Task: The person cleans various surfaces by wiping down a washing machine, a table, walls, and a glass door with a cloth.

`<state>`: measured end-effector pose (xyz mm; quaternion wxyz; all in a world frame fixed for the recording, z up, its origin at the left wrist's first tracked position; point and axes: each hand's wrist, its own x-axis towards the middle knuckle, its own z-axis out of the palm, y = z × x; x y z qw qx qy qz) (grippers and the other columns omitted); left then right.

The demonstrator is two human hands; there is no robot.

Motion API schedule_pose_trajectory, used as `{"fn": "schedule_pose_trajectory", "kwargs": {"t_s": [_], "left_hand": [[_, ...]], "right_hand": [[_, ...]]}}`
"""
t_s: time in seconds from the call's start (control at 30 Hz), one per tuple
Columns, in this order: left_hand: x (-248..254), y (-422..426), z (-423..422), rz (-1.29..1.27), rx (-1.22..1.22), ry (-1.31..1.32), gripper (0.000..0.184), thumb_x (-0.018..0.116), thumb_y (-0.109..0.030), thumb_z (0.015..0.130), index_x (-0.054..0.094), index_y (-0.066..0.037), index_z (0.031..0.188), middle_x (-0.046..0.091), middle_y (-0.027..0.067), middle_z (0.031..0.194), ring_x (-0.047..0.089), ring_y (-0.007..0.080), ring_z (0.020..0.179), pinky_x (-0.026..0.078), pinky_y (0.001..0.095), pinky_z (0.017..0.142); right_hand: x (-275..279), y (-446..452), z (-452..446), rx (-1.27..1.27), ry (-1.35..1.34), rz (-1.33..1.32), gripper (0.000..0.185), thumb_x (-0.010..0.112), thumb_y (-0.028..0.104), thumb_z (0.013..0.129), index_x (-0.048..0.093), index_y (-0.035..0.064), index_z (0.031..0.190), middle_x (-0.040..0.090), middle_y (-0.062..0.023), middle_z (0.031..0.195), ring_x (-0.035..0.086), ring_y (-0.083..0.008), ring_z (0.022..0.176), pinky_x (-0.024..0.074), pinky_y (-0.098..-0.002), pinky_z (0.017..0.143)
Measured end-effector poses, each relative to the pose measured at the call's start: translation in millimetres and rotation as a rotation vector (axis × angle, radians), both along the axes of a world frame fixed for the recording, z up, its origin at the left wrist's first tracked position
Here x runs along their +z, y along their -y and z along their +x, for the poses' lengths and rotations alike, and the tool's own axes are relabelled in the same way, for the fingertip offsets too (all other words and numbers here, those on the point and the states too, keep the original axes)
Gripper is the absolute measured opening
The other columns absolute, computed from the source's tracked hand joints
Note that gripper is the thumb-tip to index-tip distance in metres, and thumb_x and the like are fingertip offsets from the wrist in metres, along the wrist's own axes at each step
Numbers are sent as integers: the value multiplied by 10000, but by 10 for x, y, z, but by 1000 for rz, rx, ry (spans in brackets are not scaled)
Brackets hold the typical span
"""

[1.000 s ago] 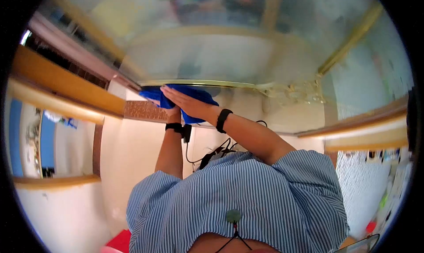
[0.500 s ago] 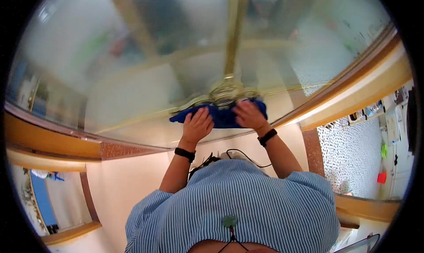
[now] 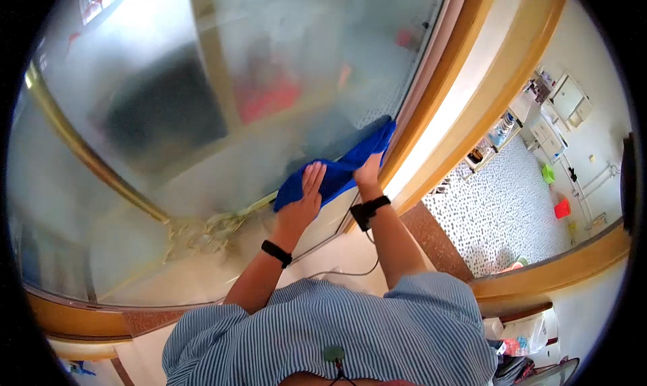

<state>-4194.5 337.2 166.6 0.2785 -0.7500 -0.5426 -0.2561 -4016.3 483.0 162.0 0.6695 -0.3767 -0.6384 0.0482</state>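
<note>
A blue cloth [image 3: 330, 177] is spread against the glass panel [image 3: 269, 62], low down near its right edge. My left hand [image 3: 301, 207] lies on the cloth's left part with its fingers stretched out flat, pressing it to the glass. At the right end, close to the wooden frame, my right hand [image 3: 368, 172] grips the cloth; its fingertips are partly hidden by the fabric. Both wrists wear black bands. The cloth's upper right corner reaches up along the panel's edge.
A wooden door frame [image 3: 445, 110] runs along the glass on the right. Beyond it lies a room with a speckled floor [image 3: 499, 211], a green container [image 3: 548, 174] and a red container [image 3: 562, 209]. Gold trim [image 3: 94, 160] crosses the glass on the left. A thin cable [image 3: 347, 273] hangs below my arms.
Both hands and the cloth have moved right along the glass, from the gold ornament to the frame side. My view has turned right, and the cloth now slants upward to the right.
</note>
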Motion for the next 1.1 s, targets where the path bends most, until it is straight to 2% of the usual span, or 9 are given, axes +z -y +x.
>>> {"fn": "schedule_pose_trajectory", "kwargs": {"t_s": [0.13,0.17,0.27,0.37,0.43,0.53,0.63,0.9,1.1], "left_hand": [[-346,-162,123,-29,4,-72,638,466,-168,916,298,-114,1530,289,44,1589,387,127,1397,465,234,768],[-439,-125,149,-62,64,-154,639,454,-163,917,290,-98,1531,287,51,1589,384,138,1397,408,270,937],[-336,-32,107,-314,-75,-66,593,428,-176,964,277,-76,1529,277,66,1589,418,147,1361,449,286,993],[-661,76,-119,-863,-593,926,625,475,-237,966,263,-51,1523,273,113,1581,369,227,1403,380,372,1095],[-809,242,-421,-592,-376,446,634,499,-262,965,271,-37,1512,295,143,1563,349,278,1413,276,426,1185],[-874,351,-635,43,607,-1490,629,562,-295,949,338,-59,1487,327,160,1541,330,312,1419,291,473,1174],[-1066,611,-762,-38,332,-44,565,588,-276,937,426,-48,1428,350,183,1524,326,335,1420,260,494,1174],[-138,1322,-355,273,651,683,554,524,-239,971,371,10,1442,215,271,1552,192,416,1453,173,518,1170],[474,2176,-469,400,856,877,712,536,-279,974,186,44,1504,115,310,1563,122,445,1461,120,528,1179]], "right_hand": [[-61,-52,6,-20,-74,-117,882,544,425,948,77,-54,1523,166,-192,1584,168,-300,1461,133,-399,1191],[-88,-80,16,-30,-58,-131,850,543,384,956,86,-54,1522,183,-182,1581,183,-290,1456,138,-397,1191],[-228,-108,5,62,-184,-117,776,540,326,964,144,-48,1517,216,-166,1575,204,-263,1446,131,-386,1200],[-445,96,-4,69,-87,-226,794,494,375,976,117,-74,1511,142,-197,1596,142,-323,1468,110,-409,1197],[-589,169,-157,33,-2,-164,778,479,384,979,137,-71,1509,148,-204,1594,137,-345,1466,104,-438,1190],[-536,219,-566,-36,169,38,756,456,398,983,167,-66,1505,157,-214,1591,129,-379,1462,94,-482,1180],[-259,471,-888,-16,263,235,738,434,412,987,198,-61,1501,166,-224,1588,121,-412,1458,84,-527,1171],[866,1289,-1085,357,495,540,649,436,383,996,249,53,1523,168,-306,1562,93,-521,1442,56,-648,1134],[1586,2264,-1745,362,657,701,360,566,255,960,597,95,1281,484,-133,1455,403,-355,1368,206,-524,1134]]}}
